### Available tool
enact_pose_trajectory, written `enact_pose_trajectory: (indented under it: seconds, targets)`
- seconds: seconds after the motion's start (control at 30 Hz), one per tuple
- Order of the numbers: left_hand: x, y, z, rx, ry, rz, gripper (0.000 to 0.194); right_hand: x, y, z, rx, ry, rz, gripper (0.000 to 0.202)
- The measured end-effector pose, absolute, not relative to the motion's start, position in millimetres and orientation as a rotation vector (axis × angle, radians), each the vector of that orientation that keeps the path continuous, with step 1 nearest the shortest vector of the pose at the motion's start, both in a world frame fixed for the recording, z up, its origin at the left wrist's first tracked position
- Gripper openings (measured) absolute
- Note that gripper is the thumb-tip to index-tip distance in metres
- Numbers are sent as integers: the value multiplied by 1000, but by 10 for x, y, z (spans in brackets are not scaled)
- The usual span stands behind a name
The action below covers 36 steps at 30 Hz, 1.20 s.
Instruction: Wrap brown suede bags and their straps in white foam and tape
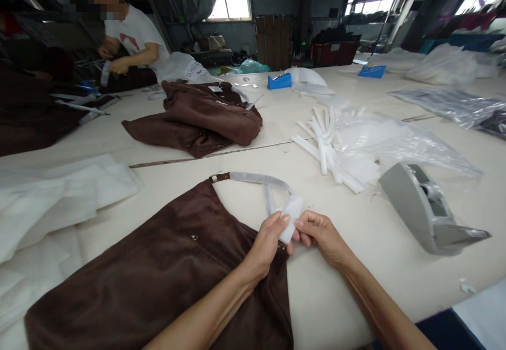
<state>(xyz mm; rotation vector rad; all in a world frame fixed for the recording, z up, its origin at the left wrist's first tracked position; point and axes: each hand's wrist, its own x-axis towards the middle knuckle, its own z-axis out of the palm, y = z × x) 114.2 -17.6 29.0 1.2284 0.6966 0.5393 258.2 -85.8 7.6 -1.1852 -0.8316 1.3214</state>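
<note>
Two hands, the left [266, 244] and the right [322, 234], pinch a white foam piece [291, 218] at the strap's [256, 177] end, apparently to keep it wrapped snugly, while the brown bag [158, 271] lies flat on the table [336, 297].

Both forearms extend forward and converge. Left hand [271, 239] pinches, thumb uppermost, fingers curled beneath. Right hand [320, 234] close beside it, thumb and index finger pinched, remaining fingers curled.

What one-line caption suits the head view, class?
Left hand and right hand pinch a white sheet at the strap of a brown bag.
</note>
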Motion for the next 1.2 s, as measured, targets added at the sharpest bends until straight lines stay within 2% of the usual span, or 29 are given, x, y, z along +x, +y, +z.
enact_pose_trajectory:
  seconds: [0.1, 0.17, 0.33, 0.57, 0.8, 0.93, 1.1, 1.2]
  targets:
    - [1134, -193, 302, 1228, 755, 533, 60, 2592, -840, 47, -1151, -835, 1343, 37]
    - [1132, -204, 311, 1245, 761, 521, 65, 2615, -846, 36, -1136, -837, 1350, 38]
    - [1134, -199, 323, 1187, 748, 534, 38, 2713, -900, 50, -1129, -884, 1418, 36]
    - [1117, -196, 269, 982, 737, 499, 29, 2620, -822, 105, -999, -865, 1482, 36]
    - [1120, -250, 258, 901, 674, 452, 33, 2503, -864, 98, -992, -765, 1545, 33]
    - [1120, -248, 200, 828, 620, 431, 42, 2491, -909, 83, -1124, -674, 1535, 34]
    - [1102, -273, 161, 815, 550, 369, 56, 2499, -975, -94, -1315, -579, 1420, 46]
    - [1122, -299, 142, 786, 498, 307, 80, 2532, -1004, -251, -1435, -612, 1397, 41]
